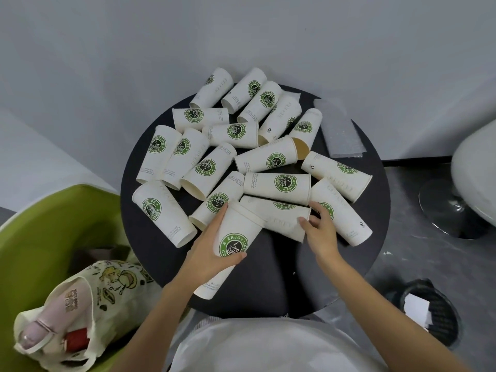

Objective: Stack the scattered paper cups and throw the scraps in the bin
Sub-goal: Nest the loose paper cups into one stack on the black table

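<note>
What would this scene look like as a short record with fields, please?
table: black, round
cups: many, lying on their sides across the table
left hand: grips a raised cup, tilted, over the near edge
right hand: pinches the rim of a lying cup
plastic sheet: far right of the table
bin: on the floor at right, white scrap inside

The green chair (32, 237) is cut off at the left edge, the white seat (475, 170) at the right. Small print on the paper cups (277, 185) cannot be read.
</note>
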### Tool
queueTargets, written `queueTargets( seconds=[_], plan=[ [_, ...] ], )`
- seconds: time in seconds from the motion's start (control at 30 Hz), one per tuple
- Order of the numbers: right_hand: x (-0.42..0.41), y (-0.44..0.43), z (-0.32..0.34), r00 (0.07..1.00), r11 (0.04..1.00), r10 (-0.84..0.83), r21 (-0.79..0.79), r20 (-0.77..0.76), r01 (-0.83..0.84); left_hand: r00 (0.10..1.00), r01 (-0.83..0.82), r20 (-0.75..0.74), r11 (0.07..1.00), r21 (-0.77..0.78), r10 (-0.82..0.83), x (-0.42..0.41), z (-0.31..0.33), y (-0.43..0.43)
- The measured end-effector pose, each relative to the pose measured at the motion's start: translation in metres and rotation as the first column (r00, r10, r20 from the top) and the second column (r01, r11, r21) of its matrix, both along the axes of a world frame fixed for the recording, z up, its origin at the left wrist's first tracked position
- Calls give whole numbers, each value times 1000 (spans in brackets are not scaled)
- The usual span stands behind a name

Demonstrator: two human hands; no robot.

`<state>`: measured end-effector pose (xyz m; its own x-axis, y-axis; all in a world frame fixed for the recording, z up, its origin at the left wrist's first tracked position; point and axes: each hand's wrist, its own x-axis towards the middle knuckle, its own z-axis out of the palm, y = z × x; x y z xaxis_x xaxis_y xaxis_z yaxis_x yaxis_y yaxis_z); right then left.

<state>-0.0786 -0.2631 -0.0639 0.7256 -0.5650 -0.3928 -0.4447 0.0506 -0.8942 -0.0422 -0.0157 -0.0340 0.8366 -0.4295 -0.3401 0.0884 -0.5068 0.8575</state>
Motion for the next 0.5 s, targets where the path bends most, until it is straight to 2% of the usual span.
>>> queueTargets(
  seconds=[0.13,0.33,0.5],
  plan=[
    [-11,-18,17,997,999,32,-37,66,-29,999,34,-1,999,-2,-34,3,-1,12],
    [-9,-44,53,972,995,-1,-96,235,24,997,72,-25,997,28,-72,7,-2,19],
    [7,-32,75,935,979,164,-165,315,-116,994,104,17,992,79,-105,8,1,10]
  ],
)
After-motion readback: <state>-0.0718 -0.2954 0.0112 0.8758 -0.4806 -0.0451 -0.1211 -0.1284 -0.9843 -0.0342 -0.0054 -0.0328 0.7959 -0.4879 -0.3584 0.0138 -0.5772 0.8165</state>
